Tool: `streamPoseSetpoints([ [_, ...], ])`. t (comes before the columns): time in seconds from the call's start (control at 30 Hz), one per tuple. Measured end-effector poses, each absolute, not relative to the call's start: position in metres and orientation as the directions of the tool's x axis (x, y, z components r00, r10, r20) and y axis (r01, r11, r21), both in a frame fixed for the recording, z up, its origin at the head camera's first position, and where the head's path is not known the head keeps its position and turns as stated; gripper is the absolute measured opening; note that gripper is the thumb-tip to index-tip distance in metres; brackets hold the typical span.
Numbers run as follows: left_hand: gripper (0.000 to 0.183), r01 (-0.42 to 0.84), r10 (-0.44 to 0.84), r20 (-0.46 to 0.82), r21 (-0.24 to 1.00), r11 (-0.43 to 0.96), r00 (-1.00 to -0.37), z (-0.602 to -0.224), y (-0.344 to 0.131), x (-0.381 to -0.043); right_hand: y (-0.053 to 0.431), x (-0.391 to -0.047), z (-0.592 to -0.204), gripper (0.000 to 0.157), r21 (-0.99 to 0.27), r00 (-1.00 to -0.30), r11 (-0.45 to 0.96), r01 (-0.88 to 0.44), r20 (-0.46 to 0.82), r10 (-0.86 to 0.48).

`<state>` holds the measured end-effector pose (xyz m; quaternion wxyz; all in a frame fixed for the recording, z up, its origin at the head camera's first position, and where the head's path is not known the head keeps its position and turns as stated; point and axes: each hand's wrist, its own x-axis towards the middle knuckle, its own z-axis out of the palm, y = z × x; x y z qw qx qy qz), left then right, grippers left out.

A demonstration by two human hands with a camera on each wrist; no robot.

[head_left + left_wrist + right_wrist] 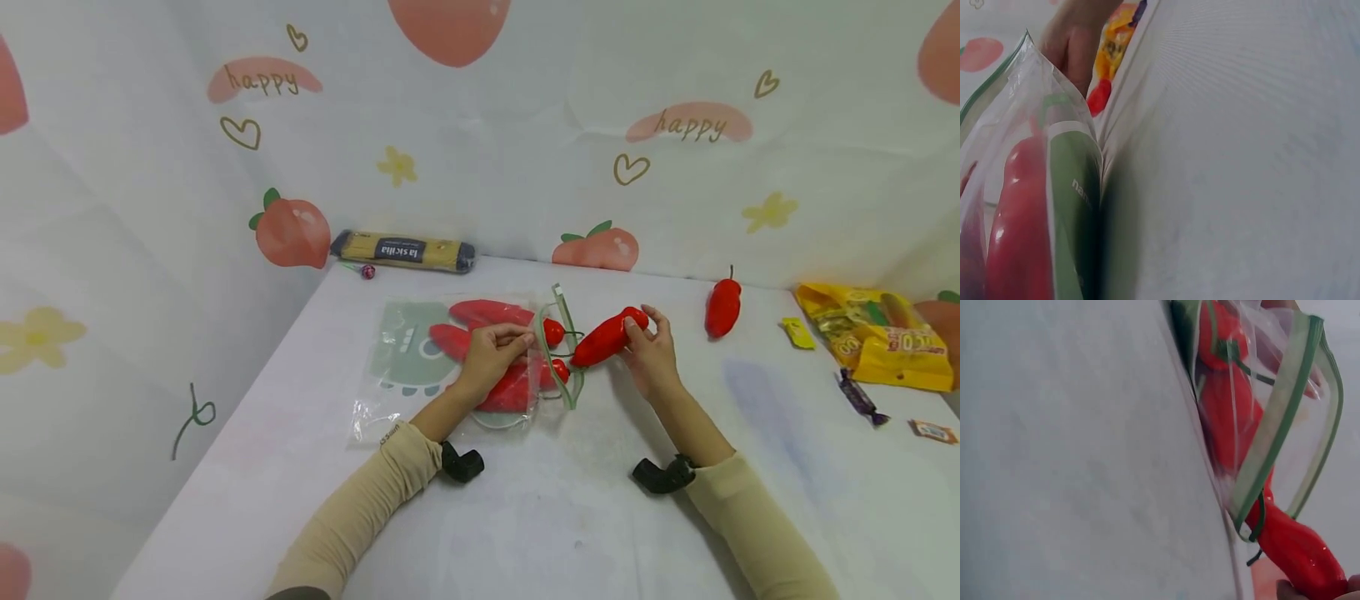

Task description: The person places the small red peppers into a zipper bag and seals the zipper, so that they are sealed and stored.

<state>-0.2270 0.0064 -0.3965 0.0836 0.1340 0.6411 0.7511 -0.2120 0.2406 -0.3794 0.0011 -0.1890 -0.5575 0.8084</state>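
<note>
A clear zip bag [367, 412] with a green seal lies on the table, holding several red peppers [487, 312]. My left hand [489, 360] pinches the bag's upper side near its mouth, which gapes toward the right. My right hand [654, 357] holds another red pepper [602, 342] by its end, between thumb and fingers. The other end of this pepper is at the bag's opening; the right wrist view shows the pepper [1304, 555] beside the green seal strip [1279, 428]. In the left wrist view the bag's plastic [1063, 81] stands raised, with a pepper [1019, 219] inside.
One more red pepper [723, 308] lies to the right. Beyond it are a yellow snack bag [900, 350] and small wrapped candies [797, 333]. A pasta packet [405, 252] and a lollipop [367, 272] lie at the back left, near the fabric wall.
</note>
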Motion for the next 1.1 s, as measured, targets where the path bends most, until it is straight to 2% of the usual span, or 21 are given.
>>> streamPoseSetpoints([
  [0.17,0.021,0.041,0.283,0.080,0.989,-0.139,-0.956,-0.394,0.007,-0.228,0.238,-0.205,-0.384,0.052,-0.900,-0.930,-0.375,0.223,-0.311,0.194],
  [0.27,0.021,0.045,0.284,0.083,0.989,-0.139,-0.955,-0.392,0.006,-0.228,0.234,-0.201,-0.389,0.049,-0.943,-0.941,-0.250,0.221,-0.273,0.198],
  [0.37,0.022,0.047,0.286,0.086,0.989,-0.141,-0.954,-0.393,0.006,-0.228,0.232,-0.197,-0.395,0.049,-0.980,-0.956,-0.041,0.196,-0.200,0.214],
  [0.47,0.023,0.050,0.286,0.089,0.989,-0.141,-0.954,-0.394,0.006,-0.227,0.233,-0.195,-0.401,0.048,-0.975,-0.970,0.144,0.168,-0.138,0.199],
  [0.57,0.022,0.053,0.288,0.095,0.987,-0.150,-0.953,-0.394,0.006,-0.226,0.232,-0.194,-0.403,0.045,-0.957,-0.980,0.243,0.162,-0.126,0.157],
  [0.93,0.022,0.037,0.298,0.080,0.989,-0.146,-0.951,-0.395,0.005,-0.228,0.218,-0.199,-0.403,0.038,-0.913,-0.997,0.402,0.077,-0.076,0.018],
  [1.03,0.022,0.031,0.298,0.071,0.990,-0.138,-0.952,-0.395,0.005,-0.228,0.227,-0.202,-0.402,0.040,-0.946,-0.999,0.322,0.041,-0.038,0.018],
  [1.1,0.022,0.031,0.298,0.071,0.990,-0.136,-0.952,-0.394,0.004,-0.228,0.241,-0.208,-0.401,0.041,-0.982,-0.999,0.188,-0.007,0.015,0.042],
])
